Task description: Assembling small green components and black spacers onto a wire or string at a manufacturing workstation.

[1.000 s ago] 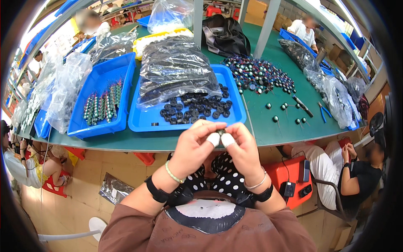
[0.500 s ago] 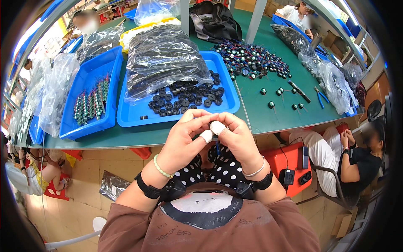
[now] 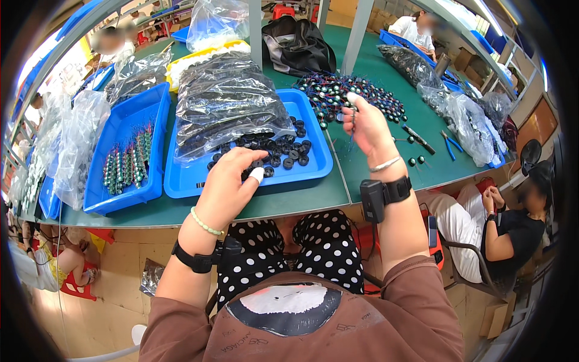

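My left hand (image 3: 232,175) reaches over the near edge of the blue tray (image 3: 241,188), its fingertips at the black round caps (image 3: 288,158). Thumb and fingers are apart, and I see nothing held between them. Farther right, my right hand (image 3: 369,130) is raised beside the pile of small round parts with wires (image 3: 386,104). Its fingers are curled in around a small wired part, mostly hidden, from which a thin blue wire (image 3: 351,143) hangs. White covers wrap both thumbs.
A dark plastic bag (image 3: 229,99) lies on the caps. Left of it, another blue tray (image 3: 158,175) holds rows of green wired parts (image 3: 126,163). On the right lie a marker pen (image 3: 419,139) and blue-handled pliers (image 3: 451,145). A seated person (image 3: 512,226) is at the right.
My hands were together at the table's front edge, fingers meeting on a small part. They have parted: the left went to the caps, the right forward and right toward the wired pile.
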